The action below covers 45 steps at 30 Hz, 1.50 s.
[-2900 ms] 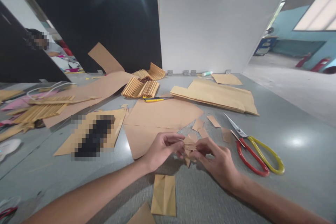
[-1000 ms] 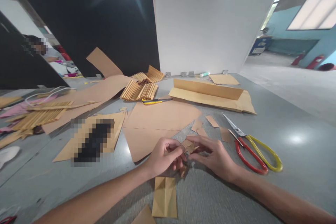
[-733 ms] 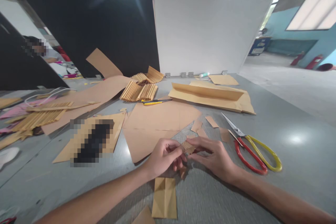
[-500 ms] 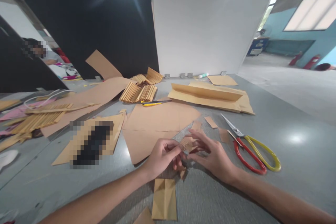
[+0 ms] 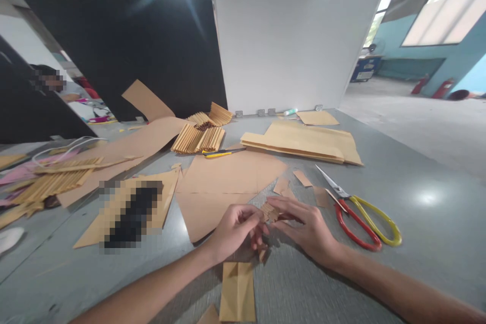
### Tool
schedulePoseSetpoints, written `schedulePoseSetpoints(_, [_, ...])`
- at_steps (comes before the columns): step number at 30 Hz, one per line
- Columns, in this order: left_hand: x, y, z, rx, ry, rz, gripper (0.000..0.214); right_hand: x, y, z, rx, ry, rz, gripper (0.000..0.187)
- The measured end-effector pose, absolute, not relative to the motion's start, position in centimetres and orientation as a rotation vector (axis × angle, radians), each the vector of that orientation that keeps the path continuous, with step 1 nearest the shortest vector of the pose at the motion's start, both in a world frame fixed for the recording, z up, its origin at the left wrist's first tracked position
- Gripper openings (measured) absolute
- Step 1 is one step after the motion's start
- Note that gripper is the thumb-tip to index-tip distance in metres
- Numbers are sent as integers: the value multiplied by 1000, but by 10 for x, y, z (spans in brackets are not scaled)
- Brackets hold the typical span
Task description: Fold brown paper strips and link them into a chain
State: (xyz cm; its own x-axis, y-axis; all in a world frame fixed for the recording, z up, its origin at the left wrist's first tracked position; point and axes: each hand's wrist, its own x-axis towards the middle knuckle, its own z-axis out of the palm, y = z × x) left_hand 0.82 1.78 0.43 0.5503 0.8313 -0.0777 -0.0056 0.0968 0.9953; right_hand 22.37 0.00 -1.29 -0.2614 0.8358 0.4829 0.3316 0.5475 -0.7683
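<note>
Between my two hands is a small pleated piece of brown paper. My left hand pinches its left end between thumb and fingers. On the other side, my right hand closes thumb and fingertips around its right end. Under my hands lies a small brown paper scrap, partly hidden. A creased rectangle of brown paper rests just in front of me. Several paper offcuts lie beyond my right hand, and scissors with red and yellow handles lie to its right.
A large brown sheet spreads beyond my hands, with a yellow utility knife at its far edge. Behind are pleated paper bundles and a folded brown paper. Upright black and white panels border the table.
My right fingers have come down and closed onto the pleated paper; my left hand keeps its pinch. The raised flap of the folded paper at the back now lies lower. The view has shifted slightly.
</note>
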Motion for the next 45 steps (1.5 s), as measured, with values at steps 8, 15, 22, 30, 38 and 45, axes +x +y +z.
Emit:
schedulePoseSetpoints(8, [8, 18, 0, 1399, 759, 658, 41, 224, 0, -18, -915, -1868, 622, 42])
schedulePoseSetpoints(15, [9, 16, -2, 1433, 773, 691, 47, 222, -1, -17, -918, -1881, 601, 38])
schedulePoseSetpoints(22, [10, 16, 4, 1354, 747, 754, 51, 220, -4, -11, -1020, -1760, 731, 45])
schedulePoseSetpoints(30, [10, 16, 4, 1388, 730, 789, 29, 220, -3, -5, -1018, -1879, 755, 51])
schedulePoseSetpoints(38, [8, 16, 1, 1509, 864, 844, 28, 222, -3, -3, -1044, -1936, 744, 48])
schedulePoseSetpoints(45, [8, 8, 6, 1644, 928, 838, 24, 223, -3, -3, -1041, -1917, 708, 30])
